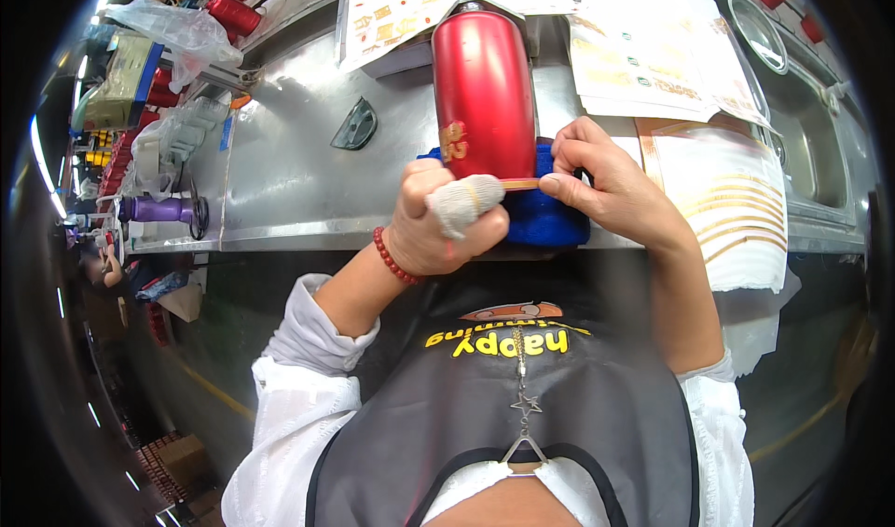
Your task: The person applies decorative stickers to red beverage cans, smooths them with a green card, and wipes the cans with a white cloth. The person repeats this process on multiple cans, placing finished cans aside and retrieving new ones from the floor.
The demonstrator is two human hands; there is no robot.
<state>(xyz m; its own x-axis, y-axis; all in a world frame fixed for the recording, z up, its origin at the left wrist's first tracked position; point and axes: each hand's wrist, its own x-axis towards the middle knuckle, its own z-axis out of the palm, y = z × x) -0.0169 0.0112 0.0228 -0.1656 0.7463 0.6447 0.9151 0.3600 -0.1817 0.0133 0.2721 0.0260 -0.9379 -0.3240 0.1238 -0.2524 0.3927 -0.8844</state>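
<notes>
A shiny red metal bottle [485,89] with gold markings lies on a folded blue cloth [550,221] at the table's near edge. At its near end runs a thin tan-gold strip [520,184]. My left hand [447,210] is closed at the bottle's near left edge, a grey-white cloth cover on one digit pressing by the strip; its curled fingers are partly hidden. From the right, my right hand [606,177] pinches the strip's other end between thumb and forefinger, its remaining fingers curled beside the blue cloth.
Right of the bottle lie a white sheet with curved gold strips [736,215] and printed sheets [643,56]. A dark translucent scraper-like piece [355,124] rests on the steel table [289,145]. A sink [820,145] is at right, a purple bottle [158,209] at left.
</notes>
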